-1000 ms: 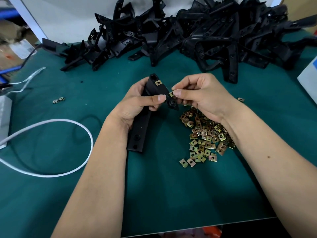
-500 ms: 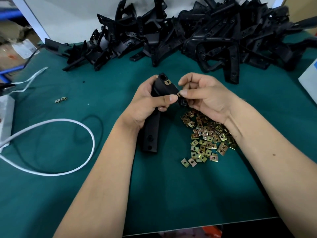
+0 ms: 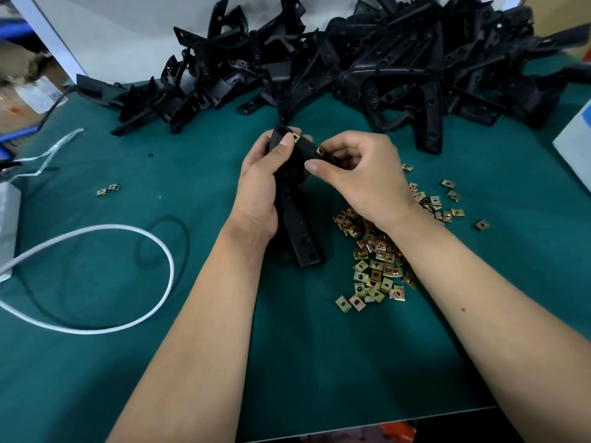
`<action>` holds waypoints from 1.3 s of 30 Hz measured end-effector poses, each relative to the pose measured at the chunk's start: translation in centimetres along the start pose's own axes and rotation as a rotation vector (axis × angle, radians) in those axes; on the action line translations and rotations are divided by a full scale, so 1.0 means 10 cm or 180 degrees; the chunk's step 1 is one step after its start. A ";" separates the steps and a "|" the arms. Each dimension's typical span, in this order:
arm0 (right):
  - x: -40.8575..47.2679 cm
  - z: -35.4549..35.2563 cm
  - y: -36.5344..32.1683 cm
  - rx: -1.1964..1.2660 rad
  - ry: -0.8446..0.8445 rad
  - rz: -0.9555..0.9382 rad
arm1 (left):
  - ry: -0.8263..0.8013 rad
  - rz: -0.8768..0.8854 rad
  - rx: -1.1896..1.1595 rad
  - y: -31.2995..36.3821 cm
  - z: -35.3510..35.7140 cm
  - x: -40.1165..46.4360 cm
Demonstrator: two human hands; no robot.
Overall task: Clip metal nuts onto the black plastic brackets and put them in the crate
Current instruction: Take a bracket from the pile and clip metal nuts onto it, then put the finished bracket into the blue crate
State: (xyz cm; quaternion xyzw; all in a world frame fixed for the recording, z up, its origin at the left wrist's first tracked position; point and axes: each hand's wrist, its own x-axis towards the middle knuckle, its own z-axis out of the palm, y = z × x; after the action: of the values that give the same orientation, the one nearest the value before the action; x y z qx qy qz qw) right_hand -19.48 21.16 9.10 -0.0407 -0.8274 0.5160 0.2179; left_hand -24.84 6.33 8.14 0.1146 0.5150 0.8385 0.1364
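Note:
My left hand (image 3: pixel 260 183) grips a black plastic bracket (image 3: pixel 299 231) above the green mat, its long arm pointing down towards me. A brass-coloured metal nut (image 3: pixel 295 136) sits clipped at the bracket's top end by my left thumb. My right hand (image 3: pixel 361 174) pinches the bracket's other tab, where a second nut (image 3: pixel 320 151) shows between my fingers. A loose heap of metal nuts (image 3: pixel 377 263) lies on the mat under my right wrist. The crate is out of view.
A big pile of black brackets (image 3: pixel 367 62) fills the back of the green mat (image 3: pixel 192 346). A white cable (image 3: pixel 128 276) loops at the left, with two stray nuts (image 3: pixel 108 190) beyond it. A white-blue box (image 3: pixel 575 145) sits at the right edge.
The bracket has turned in my left hand, its lower arm swinging rightward. My left thumb has slid up to the top nut, and my right fingers have pressed the second nut onto the tab.

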 end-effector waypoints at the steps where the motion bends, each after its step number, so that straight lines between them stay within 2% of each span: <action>1: 0.00 0.01 0.00 -0.0009 -0.0002 -0.0044 | 0.0009 0.0011 -0.0014 0.00 0.00 0.00; 8: 0.01 0.04 0.03 -0.0009 -0.0181 -0.0127 | 0.0050 0.0026 -0.0271 -0.01 -0.02 -0.01; 22: 0.02 0.04 0.06 0.0192 -0.0281 0.0016 | 0.0009 0.0055 -0.0231 -0.02 -0.03 -0.03; 29: 0.00 -0.08 0.01 -0.0104 -0.0382 0.0084 | 0.0188 -0.0004 -0.0110 -0.02 0.06 -0.08; 35: -0.14 -0.38 -0.06 -0.0447 -0.0141 -0.0033 | 0.0015 0.0045 -0.0106 -0.07 0.40 -0.14; 39: -0.34 -0.95 -0.12 -0.0541 0.0332 -0.0043 | -0.0297 -0.0005 0.0005 -0.09 1.00 -0.18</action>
State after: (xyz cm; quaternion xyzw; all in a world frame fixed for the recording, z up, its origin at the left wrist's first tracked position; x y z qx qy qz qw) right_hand -12.41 27.57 12.66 -0.0803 -0.8560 0.4397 0.2598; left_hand -19.66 14.44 11.70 0.1533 0.5088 0.8317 0.1609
